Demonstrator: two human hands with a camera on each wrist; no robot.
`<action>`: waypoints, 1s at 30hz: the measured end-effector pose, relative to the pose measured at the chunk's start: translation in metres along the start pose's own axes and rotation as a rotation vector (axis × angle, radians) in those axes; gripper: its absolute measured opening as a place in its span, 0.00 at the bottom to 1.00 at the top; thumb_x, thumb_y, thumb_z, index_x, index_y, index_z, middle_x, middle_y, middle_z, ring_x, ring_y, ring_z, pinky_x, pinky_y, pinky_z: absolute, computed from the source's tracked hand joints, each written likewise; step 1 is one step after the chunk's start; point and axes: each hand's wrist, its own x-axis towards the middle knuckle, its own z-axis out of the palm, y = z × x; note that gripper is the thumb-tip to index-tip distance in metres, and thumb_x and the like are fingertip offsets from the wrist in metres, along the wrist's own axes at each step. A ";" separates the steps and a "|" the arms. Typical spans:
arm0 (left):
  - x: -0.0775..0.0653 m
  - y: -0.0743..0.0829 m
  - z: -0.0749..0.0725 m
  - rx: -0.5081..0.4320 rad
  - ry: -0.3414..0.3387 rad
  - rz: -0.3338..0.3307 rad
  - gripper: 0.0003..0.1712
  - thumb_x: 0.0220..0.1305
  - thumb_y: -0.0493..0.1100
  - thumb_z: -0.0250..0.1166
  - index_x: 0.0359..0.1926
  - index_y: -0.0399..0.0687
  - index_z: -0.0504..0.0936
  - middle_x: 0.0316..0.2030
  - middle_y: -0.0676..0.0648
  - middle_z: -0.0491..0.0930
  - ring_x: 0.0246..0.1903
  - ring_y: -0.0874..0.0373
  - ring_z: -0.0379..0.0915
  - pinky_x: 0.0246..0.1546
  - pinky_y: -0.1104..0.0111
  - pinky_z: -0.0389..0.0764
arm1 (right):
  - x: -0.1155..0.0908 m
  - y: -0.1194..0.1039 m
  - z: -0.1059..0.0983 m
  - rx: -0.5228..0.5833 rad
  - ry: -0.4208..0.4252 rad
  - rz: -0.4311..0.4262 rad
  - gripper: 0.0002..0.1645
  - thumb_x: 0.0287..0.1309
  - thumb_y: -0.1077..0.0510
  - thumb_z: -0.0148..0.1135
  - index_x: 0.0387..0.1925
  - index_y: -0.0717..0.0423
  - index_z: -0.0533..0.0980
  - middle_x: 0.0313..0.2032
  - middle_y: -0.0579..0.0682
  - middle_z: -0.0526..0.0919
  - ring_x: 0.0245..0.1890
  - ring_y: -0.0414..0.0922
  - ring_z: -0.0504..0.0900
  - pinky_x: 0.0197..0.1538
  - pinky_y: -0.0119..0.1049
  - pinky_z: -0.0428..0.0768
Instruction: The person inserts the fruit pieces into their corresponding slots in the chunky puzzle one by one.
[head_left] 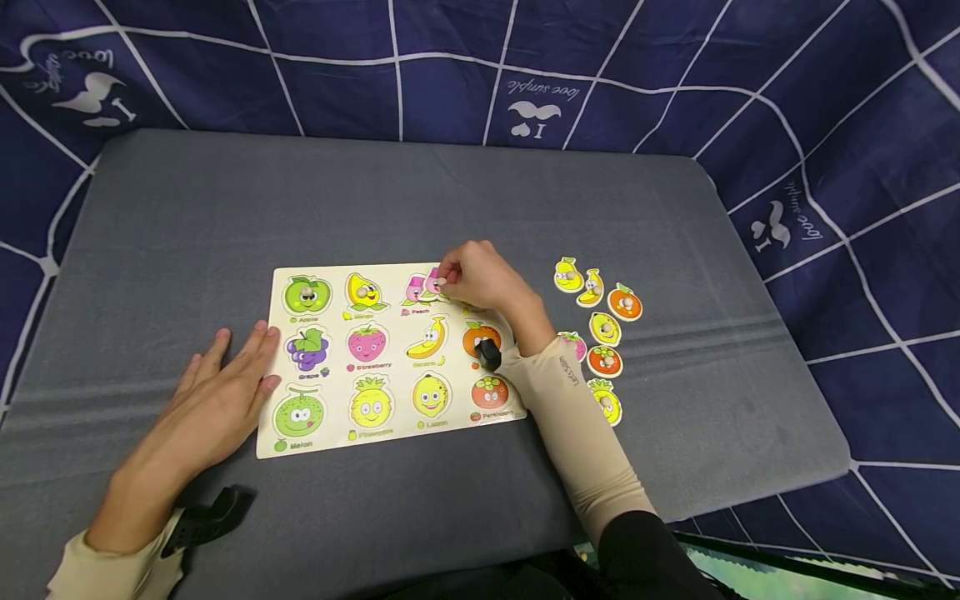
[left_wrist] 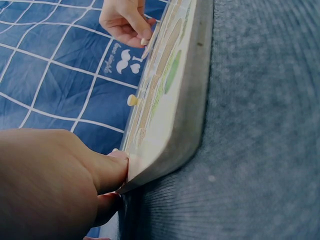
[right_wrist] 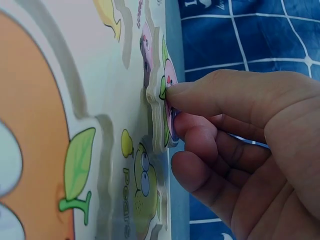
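A pale fruit puzzle board with printed fruit pictures and names lies on the grey table. My right hand pinches the pink peach piece between thumb and fingers, just over the board's peach slot and a little right of it. In the right wrist view, the peach piece stands apart from the board's surface, near the printed pear. Flat beside the board's left edge lies my left hand, fingers spread and straight. Its thumb touches the board's edge in the left wrist view.
Right of the board lie several loose pieces, among them a pear, a banana, an orange, a lemon and a pineapple. A strawberry piece is partly behind the right sleeve. Blue checked cloth surrounds the table.
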 end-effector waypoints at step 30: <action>0.000 0.002 0.001 0.018 -0.016 -0.027 0.35 0.71 0.45 0.46 0.71 0.45 0.40 0.70 0.40 0.38 0.65 0.33 0.23 0.58 0.39 0.28 | 0.011 -0.016 0.013 0.008 -0.065 0.011 0.03 0.50 0.61 0.61 0.25 0.52 0.80 0.19 0.42 0.76 0.21 0.37 0.70 0.28 0.27 0.68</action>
